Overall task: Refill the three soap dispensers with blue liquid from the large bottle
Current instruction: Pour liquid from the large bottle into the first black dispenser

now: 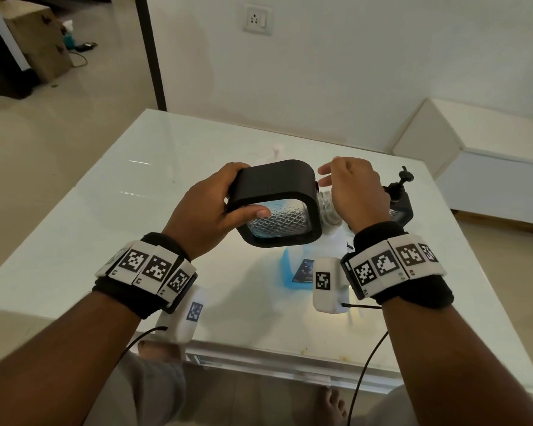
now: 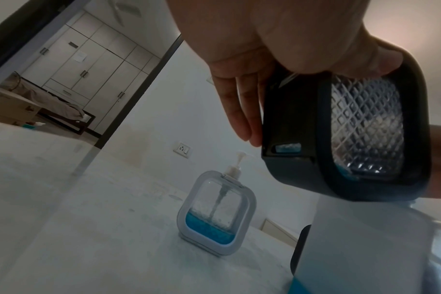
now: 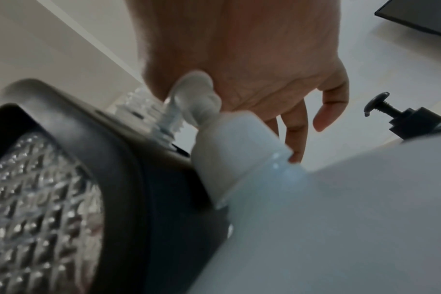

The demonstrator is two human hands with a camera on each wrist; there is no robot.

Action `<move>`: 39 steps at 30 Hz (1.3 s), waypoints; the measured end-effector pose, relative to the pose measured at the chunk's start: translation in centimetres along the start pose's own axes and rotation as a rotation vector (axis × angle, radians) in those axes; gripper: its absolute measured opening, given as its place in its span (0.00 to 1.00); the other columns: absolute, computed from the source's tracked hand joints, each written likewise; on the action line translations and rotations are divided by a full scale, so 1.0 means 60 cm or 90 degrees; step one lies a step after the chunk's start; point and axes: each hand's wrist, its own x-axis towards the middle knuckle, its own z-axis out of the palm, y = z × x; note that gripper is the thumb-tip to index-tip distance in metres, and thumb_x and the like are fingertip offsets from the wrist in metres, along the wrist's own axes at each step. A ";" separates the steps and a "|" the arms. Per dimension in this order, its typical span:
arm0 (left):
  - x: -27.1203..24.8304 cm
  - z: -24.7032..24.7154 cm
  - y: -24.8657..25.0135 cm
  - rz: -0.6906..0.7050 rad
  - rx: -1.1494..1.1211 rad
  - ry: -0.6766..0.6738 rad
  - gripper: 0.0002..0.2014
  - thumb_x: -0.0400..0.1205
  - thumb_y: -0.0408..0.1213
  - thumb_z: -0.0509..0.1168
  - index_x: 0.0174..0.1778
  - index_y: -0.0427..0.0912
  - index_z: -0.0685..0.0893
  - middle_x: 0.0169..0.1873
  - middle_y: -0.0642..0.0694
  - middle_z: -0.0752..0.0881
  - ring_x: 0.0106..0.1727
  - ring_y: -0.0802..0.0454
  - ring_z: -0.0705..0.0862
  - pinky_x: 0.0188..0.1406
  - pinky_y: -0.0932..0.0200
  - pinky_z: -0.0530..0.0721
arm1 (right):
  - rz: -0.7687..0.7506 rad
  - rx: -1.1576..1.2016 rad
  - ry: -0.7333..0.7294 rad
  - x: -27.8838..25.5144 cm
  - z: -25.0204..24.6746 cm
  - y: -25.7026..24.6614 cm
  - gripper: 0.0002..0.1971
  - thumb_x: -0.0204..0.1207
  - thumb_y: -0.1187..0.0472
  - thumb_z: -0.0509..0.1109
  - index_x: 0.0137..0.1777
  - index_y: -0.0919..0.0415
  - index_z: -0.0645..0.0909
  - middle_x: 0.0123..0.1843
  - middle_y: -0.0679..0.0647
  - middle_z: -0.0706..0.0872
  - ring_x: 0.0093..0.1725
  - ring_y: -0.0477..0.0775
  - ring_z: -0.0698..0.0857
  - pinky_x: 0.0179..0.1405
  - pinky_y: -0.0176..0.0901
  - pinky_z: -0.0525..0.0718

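Left hand (image 1: 203, 216) grips a black-framed square soap dispenser w/ a clear diamond-textured panel (image 1: 277, 207), tipped on its side above the glossy white table (image 1: 105, 229). Right hand (image 1: 357, 192) is at its threaded neck, on a whitish pump part; can't tell if it's pinching. Directly below stands the large white bottle w/ blue liquid (image 1: 296, 269). Second black dispenser (image 1: 400, 201) sits just right; a white-framed one (image 2: 217, 212), blue liquid at the bottom, further back.

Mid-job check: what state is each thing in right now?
Black dispenser: lifted, tipped sideways, little blue liquid, gripped by left hand.
Right hand: at its neck, grip unclear.
White dispenser: upright, pump on, little blue liquid.
Second black dispenser: upright, pump on.
Large bottle: standing, some blue liquid.
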 end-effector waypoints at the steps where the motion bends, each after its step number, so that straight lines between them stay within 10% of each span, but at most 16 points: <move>1: -0.001 0.000 0.001 -0.001 0.001 -0.002 0.34 0.71 0.64 0.65 0.66 0.44 0.76 0.48 0.56 0.84 0.49 0.55 0.84 0.43 0.58 0.85 | 0.001 0.010 0.007 -0.001 0.000 0.000 0.18 0.83 0.52 0.53 0.45 0.47 0.86 0.43 0.43 0.90 0.52 0.51 0.85 0.67 0.63 0.73; 22: -0.001 -0.002 0.004 -0.014 -0.004 -0.013 0.33 0.72 0.64 0.64 0.65 0.44 0.75 0.48 0.54 0.84 0.49 0.51 0.84 0.42 0.50 0.87 | 0.010 0.087 -0.066 -0.001 0.005 -0.002 0.24 0.66 0.40 0.49 0.38 0.50 0.85 0.39 0.46 0.90 0.49 0.55 0.87 0.65 0.67 0.77; 39: -0.002 -0.002 0.004 -0.010 0.000 -0.010 0.33 0.72 0.64 0.65 0.65 0.44 0.76 0.48 0.54 0.84 0.48 0.51 0.84 0.43 0.49 0.86 | -0.005 -0.064 -0.038 0.009 0.003 0.008 0.20 0.80 0.41 0.49 0.56 0.50 0.79 0.54 0.47 0.88 0.57 0.56 0.82 0.70 0.67 0.67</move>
